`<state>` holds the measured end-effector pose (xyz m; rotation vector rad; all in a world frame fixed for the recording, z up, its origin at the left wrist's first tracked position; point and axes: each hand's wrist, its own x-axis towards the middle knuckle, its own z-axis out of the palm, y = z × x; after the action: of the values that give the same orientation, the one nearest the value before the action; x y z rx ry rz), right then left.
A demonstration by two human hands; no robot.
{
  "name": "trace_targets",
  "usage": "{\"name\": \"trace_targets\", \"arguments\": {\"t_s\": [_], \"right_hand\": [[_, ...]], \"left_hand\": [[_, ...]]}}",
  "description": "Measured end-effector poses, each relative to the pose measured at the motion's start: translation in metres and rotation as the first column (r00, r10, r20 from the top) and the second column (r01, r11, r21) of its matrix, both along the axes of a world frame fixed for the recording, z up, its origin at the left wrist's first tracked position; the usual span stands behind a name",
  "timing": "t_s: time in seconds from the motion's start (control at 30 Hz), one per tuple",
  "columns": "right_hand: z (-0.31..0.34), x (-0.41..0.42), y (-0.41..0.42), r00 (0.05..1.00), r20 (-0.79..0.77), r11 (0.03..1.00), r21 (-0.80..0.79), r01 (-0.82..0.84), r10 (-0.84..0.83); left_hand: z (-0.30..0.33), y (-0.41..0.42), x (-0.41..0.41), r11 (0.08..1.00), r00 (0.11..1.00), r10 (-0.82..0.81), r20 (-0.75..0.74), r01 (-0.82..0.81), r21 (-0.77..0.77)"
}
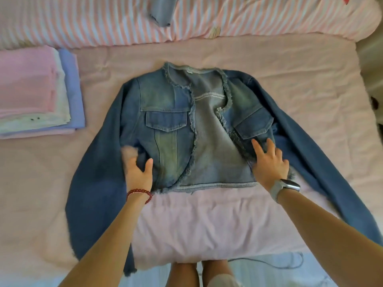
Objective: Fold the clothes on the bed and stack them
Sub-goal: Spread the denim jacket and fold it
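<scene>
A blue denim jacket point(172, 129) lies face up on the pink bed sheet point(290, 100), its front open and both long sleeves spread out and down to either side. My left hand point(137, 168), with a red bead bracelet, rests with spread fingers on the jacket's lower left front panel; its fingers look blurred. On the lower right panel, just below the chest pocket, lies my right hand point(269, 162), which wears a watch, flat with its fingers apart. A stack of folded clothes point(39, 92), pink, white and lilac-blue, sits at the left of the bed.
A pink and white striped duvet point(83, 19) runs along the far side of the bed, with a piece of blue-grey cloth point(163, 11) lying on it. The bed's near edge is at my legs. A cable point(286, 264) lies on the floor.
</scene>
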<state>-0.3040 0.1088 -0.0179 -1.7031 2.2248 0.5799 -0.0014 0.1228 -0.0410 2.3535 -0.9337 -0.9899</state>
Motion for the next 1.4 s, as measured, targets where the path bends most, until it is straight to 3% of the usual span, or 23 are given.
{"name": "trace_targets", "arguments": {"t_s": [0.1,0.17,0.23,0.3,0.33,0.37,0.43,0.47,0.5,0.57,0.67,0.73,0.8,0.87,0.9,1.03,1.1,1.13,1.2,1.27,1.33,1.4], "right_hand": [[0.02,-0.001,-0.014,0.988,0.124,0.977,-0.178,0.117,-0.095],[0.04,0.009,-0.025,0.949,0.258,0.894,-0.357,0.27,-0.183],[0.057,0.027,-0.031,0.888,0.409,0.804,-0.444,0.397,-0.212],[0.068,0.051,-0.029,0.867,0.489,0.819,-0.454,0.351,-0.101],[0.069,0.062,-0.025,0.834,0.552,0.897,-0.363,0.254,-0.013],[0.066,0.072,-0.02,0.765,0.644,0.979,-0.169,0.118,0.019],[0.058,0.08,-0.005,0.655,0.752,0.958,0.238,-0.163,-0.075],[0.053,0.076,0.003,0.649,0.751,0.932,0.313,-0.182,-0.125],[0.047,0.069,0.011,0.646,0.746,0.951,0.291,-0.104,-0.158],[0.038,0.052,0.021,0.645,0.733,0.97,0.089,0.224,-0.216],[0.022,0.019,0.029,0.708,0.631,0.837,-0.166,0.522,-0.317],[0.009,0.004,0.031,0.665,0.607,0.805,-0.066,0.589,-0.436],[-0.006,-0.002,0.028,0.525,0.668,0.779,0.134,0.613,-0.528],[-0.015,-0.003,0.02,0.422,0.724,0.757,0.211,0.618,-0.546],[-0.013,0.0,0.016,0.406,0.757,0.752,0.167,0.638,-0.512],[0.013,-0.01,0.032,0.457,0.858,0.676,-0.194,0.711,-0.235],[0.024,-0.022,0.051,0.575,0.787,0.699,-0.281,0.658,-0.225],[0.027,-0.03,0.058,0.657,0.696,0.774,-0.234,0.588,-0.289],[0.022,-0.044,0.067,0.811,0.429,0.909,0.066,0.411,-0.398],[0.017,-0.056,0.062,0.877,0.307,0.928,0.18,0.328,-0.369],[0.015,-0.06,0.045,0.863,0.394,0.937,-0.018,0.35,-0.315],[0.012,-0.062,0.019,0.849,0.486,0.886,-0.275,0.374,-0.208]], "left_hand": [[0.009,0.014,0.01,0.994,0.985,0.092,0.149,-0.082,-0.072],[0.02,0.027,0.021,0.99,0.966,0.14,0.218,-0.134,-0.039],[0.029,0.035,0.031,0.994,0.96,0.055,0.274,-0.078,0.073],[0.036,0.035,0.035,0.987,0.956,-0.065,0.284,0.02,0.158],[0.038,0.034,0.033,0.982,0.949,-0.118,0.293,0.069,0.173],[0.04,0.032,0.029,0.98,0.939,-0.155,0.307,0.108,0.166],[0.043,0.024,0.015,0.977,0.928,-0.21,0.309,0.191,0.089],[0.043,0.019,0.007,0.97,0.933,-0.243,0.266,0.242,0.034],[0.043,0.013,-0.002,0.96,0.944,-0.271,0.188,0.279,-0.017],[0.04,-0.003,-0.022,0.957,0.96,-0.28,-0.009,0.279,-0.075],[0.034,-0.026,-0.056,0.968,0.939,-0.246,-0.239,0.252,-0.007],[0.026,-0.04,-0.077,0.973,0.89,-0.176,-0.422,0.221,0.06],[0.02,-0.056,-0.096,0.978,0.815,-0.017,-0.579,0.133,0.159],[0.017,-0.071,-0.11,0.984,0.787,0.079,-0.612,0.038,0.177],[0.019,-0.077,-0.113,0.994,0.811,0.061,-0.582,0.002,0.108],[0.033,-0.093,-0.131,0.941,0.935,-0.115,-0.337,-0.006,-0.338],[0.033,-0.095,-0.134,0.907,0.957,-0.166,-0.238,0.053,-0.418],[0.031,-0.095,-0.136,0.925,0.959,-0.181,-0.217,0.091,-0.37],[0.021,-0.089,-0.141,0.983,0.97,-0.179,-0.164,0.169,-0.074],[0.008,-0.084,-0.142,0.973,0.977,-0.179,-0.111,0.193,0.125],[0.006,-0.093,-0.144,0.984,0.985,-0.155,-0.069,0.161,0.082],[0.008,-0.108,-0.147,0.985,0.985,-0.17,0.016,0.17,-0.017]]}}
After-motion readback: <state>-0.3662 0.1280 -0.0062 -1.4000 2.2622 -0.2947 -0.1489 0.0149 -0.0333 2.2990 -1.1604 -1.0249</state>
